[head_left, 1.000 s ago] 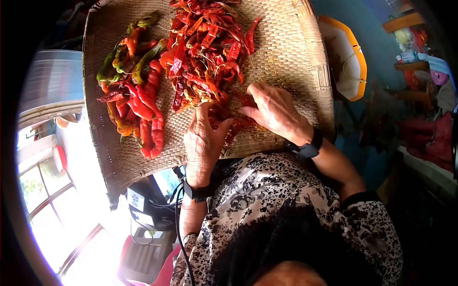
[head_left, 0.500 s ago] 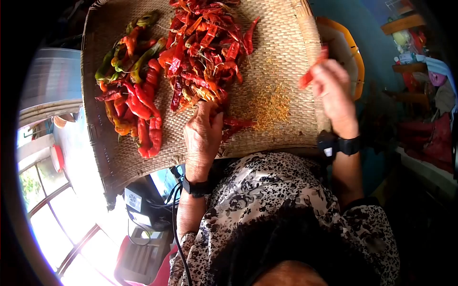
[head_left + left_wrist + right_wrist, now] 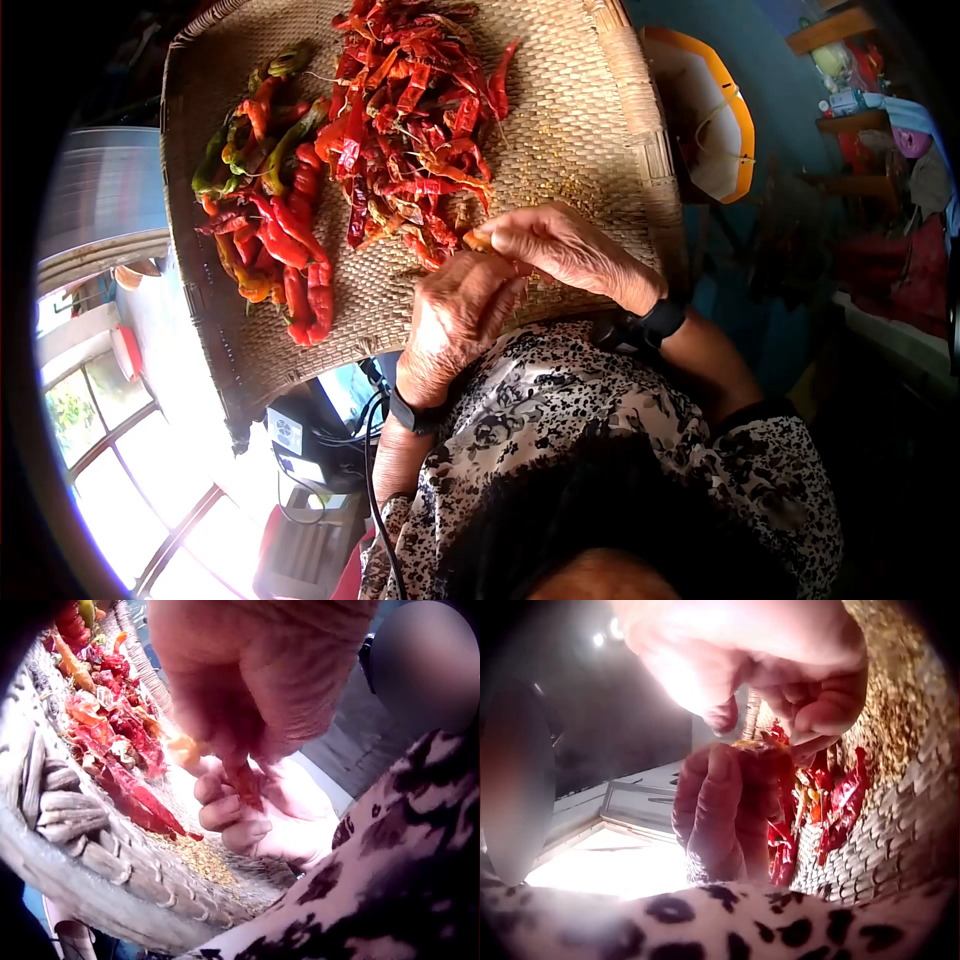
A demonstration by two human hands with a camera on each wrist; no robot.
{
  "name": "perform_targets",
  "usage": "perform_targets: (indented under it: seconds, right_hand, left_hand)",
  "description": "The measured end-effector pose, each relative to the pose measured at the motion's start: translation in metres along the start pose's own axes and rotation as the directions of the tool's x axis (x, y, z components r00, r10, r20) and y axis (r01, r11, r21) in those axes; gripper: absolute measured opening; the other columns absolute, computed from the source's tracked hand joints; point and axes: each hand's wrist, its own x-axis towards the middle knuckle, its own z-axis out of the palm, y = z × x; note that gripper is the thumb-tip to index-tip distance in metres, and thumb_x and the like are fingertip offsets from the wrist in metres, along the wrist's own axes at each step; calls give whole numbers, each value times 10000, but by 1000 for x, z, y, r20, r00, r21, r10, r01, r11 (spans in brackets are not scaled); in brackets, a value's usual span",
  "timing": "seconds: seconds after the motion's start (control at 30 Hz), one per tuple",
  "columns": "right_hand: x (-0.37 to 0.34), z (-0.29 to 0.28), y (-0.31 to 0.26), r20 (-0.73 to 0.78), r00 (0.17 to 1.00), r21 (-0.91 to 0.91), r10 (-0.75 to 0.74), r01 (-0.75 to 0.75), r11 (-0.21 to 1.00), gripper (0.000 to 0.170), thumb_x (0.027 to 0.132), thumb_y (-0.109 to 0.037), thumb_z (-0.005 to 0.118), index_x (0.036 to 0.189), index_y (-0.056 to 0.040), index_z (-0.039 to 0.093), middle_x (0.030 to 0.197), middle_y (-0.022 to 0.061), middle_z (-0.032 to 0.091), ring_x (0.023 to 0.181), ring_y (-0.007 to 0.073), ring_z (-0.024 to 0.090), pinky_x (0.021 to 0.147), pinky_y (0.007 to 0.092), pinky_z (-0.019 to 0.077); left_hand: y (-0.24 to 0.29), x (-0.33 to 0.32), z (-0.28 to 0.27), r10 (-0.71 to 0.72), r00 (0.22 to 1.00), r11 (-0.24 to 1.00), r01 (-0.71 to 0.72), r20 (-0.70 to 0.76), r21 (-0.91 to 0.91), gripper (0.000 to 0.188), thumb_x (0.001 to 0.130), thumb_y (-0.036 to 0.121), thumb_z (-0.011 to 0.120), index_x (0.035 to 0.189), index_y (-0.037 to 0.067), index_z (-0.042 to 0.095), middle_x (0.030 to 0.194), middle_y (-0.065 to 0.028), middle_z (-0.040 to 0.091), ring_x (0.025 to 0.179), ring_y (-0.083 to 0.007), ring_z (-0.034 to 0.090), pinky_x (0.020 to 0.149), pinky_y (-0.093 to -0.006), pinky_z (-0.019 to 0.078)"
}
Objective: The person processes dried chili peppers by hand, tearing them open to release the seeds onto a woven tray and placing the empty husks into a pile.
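Close together over the near edge of a woven tray (image 3: 575,95), both hands work on one dried chili pepper (image 3: 245,787). My left hand (image 3: 455,315) pinches it from the window side. The right hand (image 3: 575,255) meets it from the other side, its fingers curled at the pepper, and an orange bit shows between the hands. In the head view the fingers hide most of the pepper. Beyond the hands lies a heap of dried red chilies (image 3: 410,110). Plumper red and green chilies (image 3: 285,230) form a separate pile to its left.
Loose yellow seeds (image 3: 199,862) lie on the weave near the hands. A white basin with an orange rim (image 3: 745,130) stands past the tray's right edge. Black cables (image 3: 372,430) run beside the left forearm. Shelves with assorted things line the far right.
Half a second ago the right hand held a red chili out over the tray's right edge. It is back beside the left hand, without that chili. The left hand has shifted slightly nearer the body.
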Motion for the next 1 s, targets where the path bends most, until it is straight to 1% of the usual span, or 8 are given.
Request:
perform_targets:
  seconds: [0.13,0.3,0.37,0.57,0.63,0.73,0.9,1.0]
  right_hand:
    - [-3,-3,-13,50,965,234,256,-261,937,223,908,-204,649,1002,-1,649,755,3,606,682,57,511,602,242,446]
    - [-15,-15,10,-49,999,-39,9,-11,999,104,916,-152,616,952,-60,649,776,18,626,660,62,559,539,206,466]
    - [-23,-29,-8,-136,972,227,192,-158,961,95,926,-159,602,962,-89,654,789,23,641,652,78,589,505,205,482]
    - [-44,-96,-24,-560,828,469,39,278,839,191,949,-249,576,982,-65,621,826,43,604,659,99,552,554,225,457]
    - [-54,-143,-6,-654,754,661,61,531,530,268,961,-279,555,989,-13,568,838,59,576,719,121,526,626,256,451]
    - [-71,-167,-4,-556,817,830,154,555,58,364,955,-290,538,1030,63,485,902,100,520,810,170,485,680,274,436]
    - [-44,-99,8,-602,763,715,234,386,582,291,939,-265,590,1101,-26,620,766,13,591,644,78,521,571,218,447]
    - [-21,-43,2,-408,913,194,9,77,978,175,934,-211,580,1021,-80,658,725,18,601,574,63,539,474,183,467]
  left_hand:
    - [5,1,8,85,989,996,-82,124,-31,121,798,88,696,870,52,606,796,-87,620,707,-256,633,612,-351,523]
    - [1,0,7,158,969,986,-166,189,25,143,785,96,693,908,72,624,801,-72,627,715,-246,634,621,-354,537]
    - [-10,-3,10,157,979,987,-159,132,3,139,796,72,679,928,79,637,795,-62,647,681,-211,645,589,-345,557]
    - [-23,-2,-4,-229,947,933,279,-223,228,149,814,99,689,934,77,603,766,-95,630,637,-252,640,551,-359,520]
    - [-22,0,-4,-242,951,915,290,-195,281,212,797,119,706,965,75,585,782,-100,618,647,-277,631,564,-372,513]
    - [-29,-1,2,-225,961,880,271,-160,390,311,769,140,725,1022,76,555,818,-103,602,661,-308,620,576,-392,505]
    - [-33,2,5,-275,945,830,326,-176,453,261,778,95,691,1004,48,569,847,-133,626,696,-316,637,616,-398,514]
    - [-31,2,1,-292,939,887,338,-183,315,192,791,41,616,973,50,556,839,-135,624,714,-322,642,606,-401,522]
